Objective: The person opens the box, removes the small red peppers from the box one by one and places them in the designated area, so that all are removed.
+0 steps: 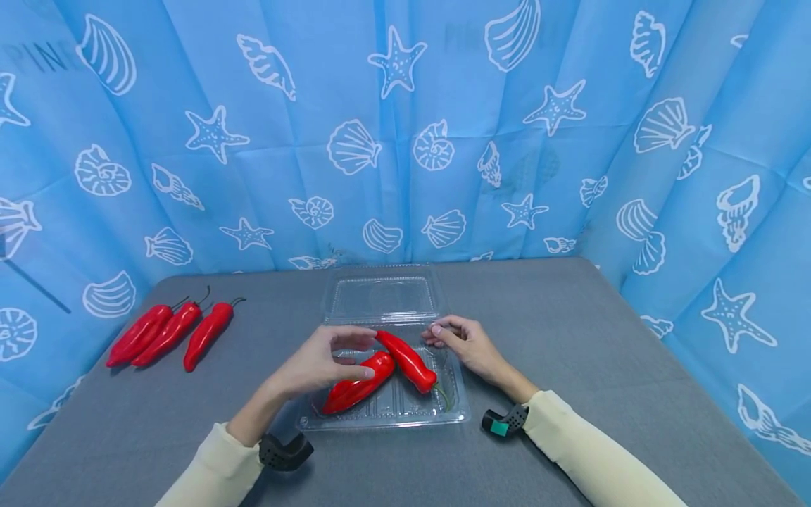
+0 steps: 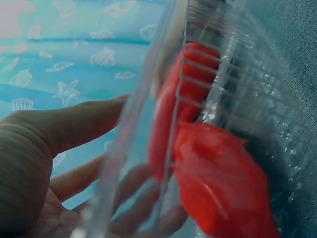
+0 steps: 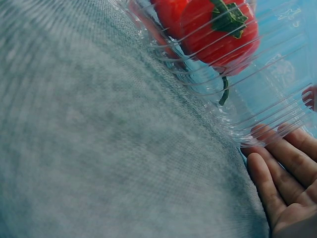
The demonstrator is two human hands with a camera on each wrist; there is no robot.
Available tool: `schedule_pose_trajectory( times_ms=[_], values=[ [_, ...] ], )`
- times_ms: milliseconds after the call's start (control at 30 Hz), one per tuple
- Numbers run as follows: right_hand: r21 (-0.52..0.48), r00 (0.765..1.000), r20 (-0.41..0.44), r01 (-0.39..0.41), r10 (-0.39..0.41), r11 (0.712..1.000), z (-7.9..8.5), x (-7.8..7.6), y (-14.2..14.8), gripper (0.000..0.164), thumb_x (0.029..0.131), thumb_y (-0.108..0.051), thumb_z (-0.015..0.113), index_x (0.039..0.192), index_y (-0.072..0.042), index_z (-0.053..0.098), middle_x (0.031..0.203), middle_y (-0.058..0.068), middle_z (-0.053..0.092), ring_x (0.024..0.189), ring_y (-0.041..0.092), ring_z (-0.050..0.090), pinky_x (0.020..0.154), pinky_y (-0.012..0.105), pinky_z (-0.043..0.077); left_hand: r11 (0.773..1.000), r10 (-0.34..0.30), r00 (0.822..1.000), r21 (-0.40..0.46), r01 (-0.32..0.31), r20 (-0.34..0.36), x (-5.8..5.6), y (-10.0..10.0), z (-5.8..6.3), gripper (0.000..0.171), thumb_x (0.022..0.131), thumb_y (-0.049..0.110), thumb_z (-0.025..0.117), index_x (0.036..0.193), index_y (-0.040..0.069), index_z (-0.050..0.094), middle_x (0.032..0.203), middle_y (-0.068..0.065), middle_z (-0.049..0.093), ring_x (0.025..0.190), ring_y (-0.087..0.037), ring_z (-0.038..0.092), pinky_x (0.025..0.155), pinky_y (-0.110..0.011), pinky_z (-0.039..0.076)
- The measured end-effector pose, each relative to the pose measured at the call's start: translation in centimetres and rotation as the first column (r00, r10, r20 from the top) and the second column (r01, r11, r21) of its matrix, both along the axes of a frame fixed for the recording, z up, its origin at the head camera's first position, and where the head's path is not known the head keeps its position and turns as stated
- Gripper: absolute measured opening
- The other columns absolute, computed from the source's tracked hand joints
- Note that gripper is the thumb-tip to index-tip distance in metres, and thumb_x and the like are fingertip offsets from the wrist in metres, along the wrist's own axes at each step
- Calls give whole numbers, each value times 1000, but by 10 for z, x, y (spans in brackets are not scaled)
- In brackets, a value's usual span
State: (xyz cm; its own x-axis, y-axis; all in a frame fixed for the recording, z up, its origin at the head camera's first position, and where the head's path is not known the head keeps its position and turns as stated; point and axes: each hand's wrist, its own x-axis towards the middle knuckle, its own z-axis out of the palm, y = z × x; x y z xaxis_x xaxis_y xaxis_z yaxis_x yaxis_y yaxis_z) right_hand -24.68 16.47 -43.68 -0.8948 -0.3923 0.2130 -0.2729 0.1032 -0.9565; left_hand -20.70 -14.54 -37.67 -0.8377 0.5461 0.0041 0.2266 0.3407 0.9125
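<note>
A clear plastic clamshell box [image 1: 405, 424] lies opened on the table, its lid [image 1: 385, 278] tipped back. Inside its tray are two long red peppers: a left one [image 1: 355, 391] and a right one [image 1: 410, 362], whose green stem points to the front right corner. My left hand [image 1: 317, 362] hovers over the left side of the tray, thumb and fingers spread, gripping nothing; its thumb partly covers the left pepper. Through clear plastic the left wrist view shows its fingers [image 2: 133, 198]. Beside the right rim is my right hand [image 1: 472, 345], its fingers [image 3: 282, 163] loosely extended against or near the plastic.
Three more red peppers [image 1: 208, 334] lie side by side at the table's left, stems pointing away. A grey cloth [image 1: 538, 317] covers the table. Behind it and along the sides hangs a blue curtain [image 1: 443, 190] with white shells and starfish.
</note>
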Motion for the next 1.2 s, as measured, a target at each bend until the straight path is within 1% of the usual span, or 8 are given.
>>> schedule_pose_trajectory(
  times_ms=[200, 333, 433, 533, 600, 767, 967, 1200],
  values=[
    [-4, 1000, -5, -3, 3, 1000, -1, 0, -1, 28, 104, -11, 57, 118, 13, 62, 114, 25, 71, 105, 35, 70, 88, 33, 58, 999, 5, 1000, -54, -5, -13, 2, 6, -1, 61, 84, 15, 82, 140, 7, 59, 137, -18, 60, 124, -38, 57, 94, -46, 55],
    [-2, 1000, -7, 0, 0, 1000, -1, 0, -1, 28, 104, -11, 57, 118, 13, 62, 114, 25, 71, 105, 35, 70, 87, 33, 58, 995, 28, 999, -97, -30, -19, 3, 11, 0, 61, 82, 13, 84, 138, 8, 61, 135, -16, 62, 123, -37, 57, 92, -45, 56],
    [0, 1000, -6, 6, -6, 1000, -1, 0, -1, 27, 104, -11, 57, 118, 12, 63, 114, 24, 71, 105, 34, 70, 87, 33, 58, 986, 52, 998, -156, -57, -34, 5, 15, -1, 63, 80, 14, 86, 137, 10, 62, 134, -12, 63, 122, -34, 58, 91, -46, 56],
    [0, 1000, -3, 9, -9, 1000, -2, 0, -1, 26, 104, -11, 57, 117, 11, 64, 113, 24, 71, 104, 34, 70, 87, 33, 58, 974, 64, 997, -216, -73, -51, 6, 18, -2, 65, 78, 15, 88, 137, 12, 62, 132, -8, 64, 119, -30, 59, 92, -48, 56],
    [0, 1000, -4, 9, -9, 1000, -2, -1, -1, 25, 104, -10, 57, 117, 11, 64, 113, 24, 71, 104, 36, 70, 87, 33, 58, 968, 66, 996, -239, -78, -57, 7, 19, -3, 65, 77, 14, 88, 137, 12, 62, 130, -6, 65, 118, -29, 60, 92, -49, 55],
    [3, 1000, -11, 4, -4, 1000, -2, 0, -1, 26, 104, -10, 56, 117, 12, 63, 113, 26, 71, 105, 38, 69, 88, 33, 58, 961, 65, 995, -264, -82, -73, 9, 23, -2, 66, 74, 14, 90, 135, 14, 64, 128, -4, 65, 116, -29, 60, 90, -50, 55],
    [-1, 1000, -11, 1, -1, 1000, -1, 0, -2, 26, 104, -10, 56, 117, 12, 63, 113, 26, 70, 104, 36, 70, 88, 33, 58, 949, 38, 994, -307, -68, -104, 11, 25, -3, 67, 74, 15, 90, 135, 16, 64, 130, -5, 63, 117, -30, 58, 86, -49, 56],
    [-14, 1000, -12, 1, -1, 1000, -1, 1, -2, 26, 104, -9, 56, 116, 13, 62, 113, 27, 70, 104, 37, 70, 88, 34, 58, 938, 40, 991, -338, -81, -124, 11, 26, -6, 67, 73, 9, 90, 135, 16, 64, 131, -6, 61, 115, -30, 59, 85, -50, 56]
  ],
)
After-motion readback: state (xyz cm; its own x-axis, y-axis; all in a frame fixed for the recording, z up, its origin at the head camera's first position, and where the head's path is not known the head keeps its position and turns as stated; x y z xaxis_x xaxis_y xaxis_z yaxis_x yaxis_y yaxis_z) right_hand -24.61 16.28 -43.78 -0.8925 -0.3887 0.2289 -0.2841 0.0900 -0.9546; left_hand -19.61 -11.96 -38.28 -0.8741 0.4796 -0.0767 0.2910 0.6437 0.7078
